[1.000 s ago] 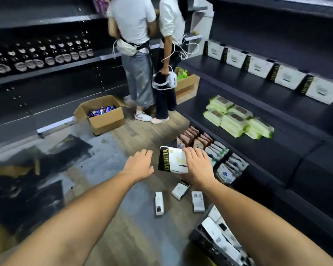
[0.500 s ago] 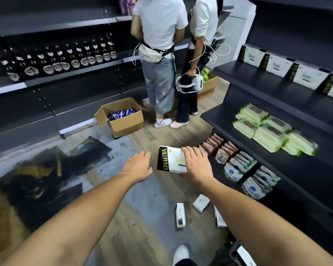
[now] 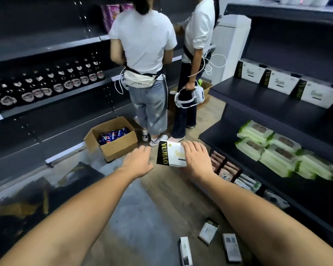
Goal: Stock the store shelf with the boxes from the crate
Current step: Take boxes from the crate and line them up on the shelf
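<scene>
midair, right grip clasps flat rectangular white-black carton; left grip loose-fingered, empty, just beside.

My right hand covers half the box, so my thumb's out of sight. The bottles on the left shelf are a smear, labels unreadable. The top edge crops both people at the head.

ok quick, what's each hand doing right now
left hand: open, holding nothing
right hand: holding the black and white box
</scene>
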Demonstrator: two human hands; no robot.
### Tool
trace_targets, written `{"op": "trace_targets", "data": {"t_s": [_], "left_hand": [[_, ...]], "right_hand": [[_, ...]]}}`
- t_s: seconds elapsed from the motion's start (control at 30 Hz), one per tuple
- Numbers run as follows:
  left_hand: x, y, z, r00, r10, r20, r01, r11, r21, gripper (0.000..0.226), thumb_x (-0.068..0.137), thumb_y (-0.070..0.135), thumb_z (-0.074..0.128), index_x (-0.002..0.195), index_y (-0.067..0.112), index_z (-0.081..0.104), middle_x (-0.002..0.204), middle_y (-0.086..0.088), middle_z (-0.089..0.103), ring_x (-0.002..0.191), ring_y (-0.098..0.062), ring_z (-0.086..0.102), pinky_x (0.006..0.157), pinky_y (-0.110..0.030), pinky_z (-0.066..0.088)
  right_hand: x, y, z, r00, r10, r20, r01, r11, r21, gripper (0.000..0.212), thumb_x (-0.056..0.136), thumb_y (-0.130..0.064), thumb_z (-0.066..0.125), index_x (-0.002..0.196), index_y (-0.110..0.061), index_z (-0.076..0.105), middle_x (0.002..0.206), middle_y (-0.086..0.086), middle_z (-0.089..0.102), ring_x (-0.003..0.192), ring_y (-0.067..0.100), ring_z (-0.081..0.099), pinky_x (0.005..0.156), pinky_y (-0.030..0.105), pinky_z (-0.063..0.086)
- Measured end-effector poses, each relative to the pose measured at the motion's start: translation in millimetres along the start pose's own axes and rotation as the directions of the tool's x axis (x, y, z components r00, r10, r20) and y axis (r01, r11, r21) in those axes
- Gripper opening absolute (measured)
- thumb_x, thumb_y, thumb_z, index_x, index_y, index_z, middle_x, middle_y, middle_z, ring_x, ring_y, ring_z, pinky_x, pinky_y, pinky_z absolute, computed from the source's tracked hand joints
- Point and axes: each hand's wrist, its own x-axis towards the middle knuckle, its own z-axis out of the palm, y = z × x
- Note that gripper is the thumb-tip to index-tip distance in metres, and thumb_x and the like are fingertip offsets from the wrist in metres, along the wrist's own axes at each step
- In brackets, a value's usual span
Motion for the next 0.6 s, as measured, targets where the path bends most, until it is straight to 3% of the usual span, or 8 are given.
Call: {"op": "trace_targets", "data": {"t_s": [0.27, 0.4, 0.6], "left_hand": [[124, 21, -16, 0.974, 0.226, 0.014, -0.226, 0.974, 0.014, 0.053, 0.093, 0.040, 0.052, 0.140, 0.018, 0.038, 0.132, -0.005, 0.049, 0.120, -0.027, 0.051, 0.089, -0.040, 0.047], [201, 34, -32, 0.922, 0.388, -0.002, -0.388, 0.921, 0.039, 0.045, 0.093, 0.039, 0.050, 0.132, 0.019, 0.042, 0.127, -0.006, 0.049, 0.116, -0.028, 0.050, 0.087, -0.041, 0.046], [297, 62, -68, 0.807, 0.590, -0.003, -0.590, 0.807, 0.038, 0.054, 0.093, 0.043, 0.052, 0.140, 0.018, 0.038, 0.135, -0.006, 0.048, 0.120, -0.029, 0.050, 0.093, -0.044, 0.047]], "right_hand": [[55, 52, 1, 0.988, 0.153, -0.028, -0.155, 0.984, -0.083, 0.080, 0.062, -0.040, 0.076, 0.131, -0.013, 0.046, 0.121, 0.004, 0.053, 0.109, 0.026, 0.050, 0.103, 0.040, 0.040], [91, 83, 0, 0.957, 0.284, -0.068, -0.291, 0.939, -0.181, 0.085, 0.059, -0.039, 0.080, 0.132, -0.011, 0.047, 0.121, 0.005, 0.054, 0.108, 0.027, 0.051, 0.103, 0.041, 0.040], [133, 114, -22, 0.861, 0.480, -0.167, -0.507, 0.831, -0.229, 0.095, 0.054, -0.048, 0.084, 0.132, -0.010, 0.046, 0.125, 0.006, 0.054, 0.112, 0.029, 0.051, 0.104, 0.043, 0.040]]}}
